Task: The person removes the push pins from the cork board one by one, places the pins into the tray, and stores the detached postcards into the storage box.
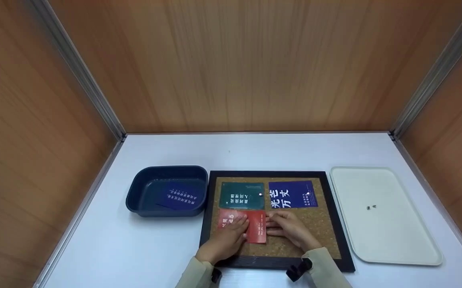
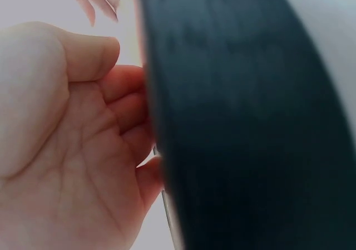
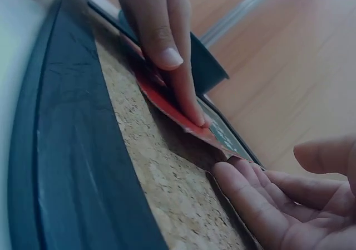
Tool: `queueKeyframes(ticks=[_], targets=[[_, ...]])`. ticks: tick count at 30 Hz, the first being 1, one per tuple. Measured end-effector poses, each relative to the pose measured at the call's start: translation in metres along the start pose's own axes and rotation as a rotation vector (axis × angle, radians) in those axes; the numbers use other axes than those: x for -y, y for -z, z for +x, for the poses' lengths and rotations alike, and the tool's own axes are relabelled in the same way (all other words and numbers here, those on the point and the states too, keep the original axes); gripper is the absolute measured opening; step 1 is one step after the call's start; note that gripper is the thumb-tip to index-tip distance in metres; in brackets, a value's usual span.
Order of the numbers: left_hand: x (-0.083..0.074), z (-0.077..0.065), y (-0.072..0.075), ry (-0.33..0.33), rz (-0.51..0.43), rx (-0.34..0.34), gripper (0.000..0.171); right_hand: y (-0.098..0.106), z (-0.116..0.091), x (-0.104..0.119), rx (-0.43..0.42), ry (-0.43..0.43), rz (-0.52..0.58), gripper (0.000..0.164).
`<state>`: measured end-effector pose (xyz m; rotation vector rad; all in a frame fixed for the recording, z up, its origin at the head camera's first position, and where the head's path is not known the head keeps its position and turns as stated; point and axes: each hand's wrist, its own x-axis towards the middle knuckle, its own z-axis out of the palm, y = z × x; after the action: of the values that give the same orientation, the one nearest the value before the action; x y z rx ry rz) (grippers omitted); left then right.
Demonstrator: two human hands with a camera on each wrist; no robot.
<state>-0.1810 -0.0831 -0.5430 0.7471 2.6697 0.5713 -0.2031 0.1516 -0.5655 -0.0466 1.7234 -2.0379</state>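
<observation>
A red card (image 1: 257,226) with white lettering lies on the framed corkboard (image 1: 319,230). My left hand (image 1: 228,238) rests on its left part, fingers extended. At the card's right edge, the fingertips of my right hand (image 1: 291,229) touch the edge; in the right wrist view the thumb stands apart and the card (image 3: 169,108) lifts slightly off the cork. Above the red card lies a green card (image 1: 235,192), and a blue-purple card (image 1: 295,188) lies to its right; each shows a small shiny pin. The board's dark frame (image 2: 245,116) fills much of the left wrist view.
Left of the board stands a dark blue bin (image 1: 135,200) with a blue-purple card (image 1: 179,196) inside. To the right lies a pale tray (image 1: 395,236) holding two tiny dark pieces (image 1: 371,207). Wooden panels (image 1: 231,68) enclose the white table (image 1: 167,150).
</observation>
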Motion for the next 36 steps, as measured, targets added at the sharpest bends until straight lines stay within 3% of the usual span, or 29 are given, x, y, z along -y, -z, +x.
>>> queueKeyframes(ticks=[6,14,28,36], targets=[[0.001,0.001,0.000,-0.003,0.004,-0.002,0.048,-0.006,0.002,-0.002,-0.006,0.028,-0.045,0.044],[0.002,0.001,-0.002,-0.002,-0.001,0.011,0.048,-0.010,0.005,-0.003,-0.079,0.038,-0.134,0.043],[0.002,0.001,-0.002,0.009,-0.009,0.024,0.049,-0.017,0.014,-0.007,-0.198,0.039,-0.333,0.020],[0.004,0.001,0.001,0.010,-0.040,0.036,0.049,-0.017,0.017,-0.009,-0.226,0.041,-0.364,0.023]])
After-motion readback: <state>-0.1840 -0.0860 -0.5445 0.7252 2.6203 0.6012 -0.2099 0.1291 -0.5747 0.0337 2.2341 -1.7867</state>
